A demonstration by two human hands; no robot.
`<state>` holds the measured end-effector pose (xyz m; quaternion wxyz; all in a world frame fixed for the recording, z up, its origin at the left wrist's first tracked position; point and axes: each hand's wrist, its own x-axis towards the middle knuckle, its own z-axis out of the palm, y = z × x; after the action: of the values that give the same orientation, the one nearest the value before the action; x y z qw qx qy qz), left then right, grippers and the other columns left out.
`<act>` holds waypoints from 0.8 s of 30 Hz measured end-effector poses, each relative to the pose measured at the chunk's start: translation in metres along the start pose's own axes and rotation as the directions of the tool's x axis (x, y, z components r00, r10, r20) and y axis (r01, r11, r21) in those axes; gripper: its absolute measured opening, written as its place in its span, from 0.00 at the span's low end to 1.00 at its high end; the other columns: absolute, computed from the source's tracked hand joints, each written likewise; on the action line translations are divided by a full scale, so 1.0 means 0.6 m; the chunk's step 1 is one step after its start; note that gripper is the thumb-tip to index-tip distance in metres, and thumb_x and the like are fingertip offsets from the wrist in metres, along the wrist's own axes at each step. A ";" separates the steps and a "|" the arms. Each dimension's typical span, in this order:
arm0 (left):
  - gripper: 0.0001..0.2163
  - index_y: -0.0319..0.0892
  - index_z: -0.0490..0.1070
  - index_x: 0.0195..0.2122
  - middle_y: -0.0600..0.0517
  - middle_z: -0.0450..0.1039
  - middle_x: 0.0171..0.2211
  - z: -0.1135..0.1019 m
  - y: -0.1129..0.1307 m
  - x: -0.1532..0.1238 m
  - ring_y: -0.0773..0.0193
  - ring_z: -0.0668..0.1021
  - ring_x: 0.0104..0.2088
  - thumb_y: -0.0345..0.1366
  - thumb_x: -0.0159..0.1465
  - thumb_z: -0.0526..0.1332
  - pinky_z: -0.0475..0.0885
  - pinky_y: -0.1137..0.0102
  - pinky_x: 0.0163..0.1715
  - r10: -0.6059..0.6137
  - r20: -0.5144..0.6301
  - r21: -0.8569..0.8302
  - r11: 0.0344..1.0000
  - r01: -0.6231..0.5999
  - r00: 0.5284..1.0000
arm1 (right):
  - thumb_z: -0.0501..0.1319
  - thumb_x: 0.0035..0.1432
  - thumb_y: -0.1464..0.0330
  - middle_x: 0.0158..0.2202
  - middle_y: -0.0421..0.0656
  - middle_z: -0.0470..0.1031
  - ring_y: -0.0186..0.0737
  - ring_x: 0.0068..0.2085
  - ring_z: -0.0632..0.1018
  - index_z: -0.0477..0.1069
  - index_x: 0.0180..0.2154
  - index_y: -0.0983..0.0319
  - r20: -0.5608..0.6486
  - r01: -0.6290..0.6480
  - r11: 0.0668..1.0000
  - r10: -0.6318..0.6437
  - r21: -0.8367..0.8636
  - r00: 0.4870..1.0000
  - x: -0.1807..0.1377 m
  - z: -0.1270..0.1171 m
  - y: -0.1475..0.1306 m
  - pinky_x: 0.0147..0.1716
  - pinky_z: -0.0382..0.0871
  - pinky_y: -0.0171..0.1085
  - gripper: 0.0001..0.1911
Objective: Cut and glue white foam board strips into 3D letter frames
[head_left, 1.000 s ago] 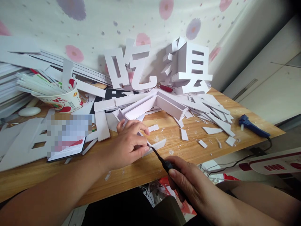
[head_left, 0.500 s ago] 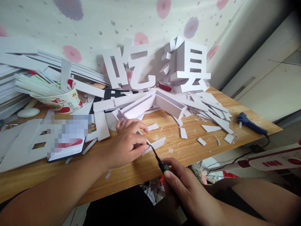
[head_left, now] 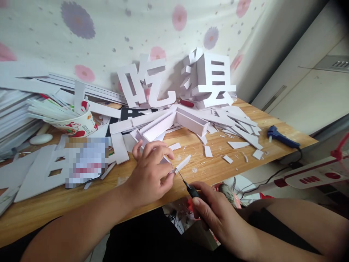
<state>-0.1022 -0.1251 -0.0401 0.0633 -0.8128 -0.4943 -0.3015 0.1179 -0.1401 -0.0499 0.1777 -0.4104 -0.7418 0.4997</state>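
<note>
My left hand [head_left: 151, 171] pinches one end of a small white foam-board strip [head_left: 183, 163] and holds it against the wooden table [head_left: 207, 171]. My right hand [head_left: 215, 214] is closed round the black handle of a craft knife [head_left: 188, 185], below the table's front edge. The thin blade's tip meets the strip right beside my left fingertips. A half-built white foam channel letter [head_left: 174, 122] lies just behind my left hand.
Two finished white foam characters [head_left: 180, 80] lean on the flowered wall. Foam offcuts [head_left: 240, 131] litter the right side. A blue glue gun [head_left: 280, 135] with its cord lies at the far right. A paper cup of strips [head_left: 72, 122], stacked boards and a phone sit left.
The strip's free end has tilted up off the table. My right hand with the knife has drawn back a little toward me; the view has shifted slightly.
</note>
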 end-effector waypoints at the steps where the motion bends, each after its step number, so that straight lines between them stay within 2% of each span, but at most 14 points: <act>1: 0.09 0.43 0.67 0.20 0.51 0.73 0.41 0.001 0.007 -0.002 0.51 0.68 0.52 0.28 0.56 0.60 0.46 0.45 0.55 0.013 -0.006 -0.002 1.000 -0.013 1.000 | 0.47 0.68 0.58 0.38 0.45 0.75 0.40 0.41 0.76 0.64 0.51 0.62 -0.005 -0.005 1.000 0.005 -0.023 1.000 -0.010 -0.001 0.001 0.42 0.68 0.37 0.19; 4: 0.08 0.43 0.67 0.21 0.52 0.73 0.39 0.009 0.026 -0.010 0.51 0.69 0.52 0.28 0.56 0.61 0.45 0.46 0.55 0.063 0.008 -0.031 0.998 -0.063 0.998 | 0.46 0.68 0.59 0.38 0.46 0.75 0.41 0.43 0.76 0.64 0.53 0.63 -0.007 -0.023 0.995 0.022 -0.094 1.000 -0.037 0.000 0.006 0.44 0.68 0.38 0.20; 9: 0.09 0.42 0.66 0.21 0.53 0.74 0.38 0.027 0.043 -0.017 0.52 0.70 0.50 0.28 0.57 0.60 0.46 0.45 0.54 0.069 0.009 -0.047 0.997 -0.068 0.998 | 0.44 0.68 0.61 0.38 0.50 0.77 0.45 0.40 0.78 0.64 0.55 0.65 -0.042 -0.119 0.958 0.112 -0.261 0.993 -0.056 0.005 0.008 0.40 0.71 0.41 0.22; 15: 0.08 0.42 0.66 0.21 0.52 0.73 0.37 0.031 0.045 -0.018 0.52 0.71 0.49 0.28 0.57 0.60 0.47 0.47 0.53 0.067 -0.007 -0.009 0.998 -0.067 0.998 | 0.45 0.67 0.70 0.47 0.53 0.76 0.46 0.47 0.78 0.65 0.54 0.67 -0.083 -0.062 0.874 0.025 -0.482 0.996 -0.050 0.001 -0.009 0.46 0.69 0.43 0.19; 17: 0.09 0.42 0.66 0.21 0.52 0.73 0.37 0.030 0.045 -0.017 0.52 0.71 0.49 0.28 0.57 0.60 0.48 0.47 0.53 0.064 -0.011 -0.007 0.998 -0.064 0.998 | 0.46 0.66 0.72 0.45 0.54 0.77 0.48 0.43 0.79 0.64 0.55 0.68 -0.077 -0.058 0.793 0.014 -0.607 0.997 -0.047 0.002 -0.016 0.42 0.71 0.44 0.19; 20: 0.08 0.42 0.66 0.21 0.52 0.74 0.37 0.029 0.046 -0.016 0.52 0.71 0.48 0.28 0.57 0.59 0.49 0.46 0.53 0.064 -0.011 -0.007 0.998 -0.064 0.998 | 0.48 0.65 0.72 0.39 0.53 0.79 0.50 0.33 0.80 0.65 0.52 0.67 -0.042 -0.049 0.600 0.026 -0.799 0.999 -0.043 0.004 -0.030 0.30 0.71 0.43 0.17; 24: 0.08 0.42 0.67 0.22 0.52 0.74 0.37 0.030 0.046 -0.017 0.51 0.71 0.49 0.27 0.58 0.58 0.50 0.45 0.52 0.078 -0.007 -0.011 0.997 -0.078 0.997 | 0.47 0.65 0.73 0.39 0.53 0.78 0.44 0.23 0.77 0.71 0.41 0.63 0.041 0.034 0.338 0.014 -0.940 0.999 -0.041 0.003 -0.045 0.18 0.60 0.37 0.14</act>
<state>-0.0749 -0.1394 -0.0548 0.0723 -0.8308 -0.4603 -0.3043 0.1201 -0.1650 -0.0229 -0.1031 -0.4227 -0.9003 -0.0105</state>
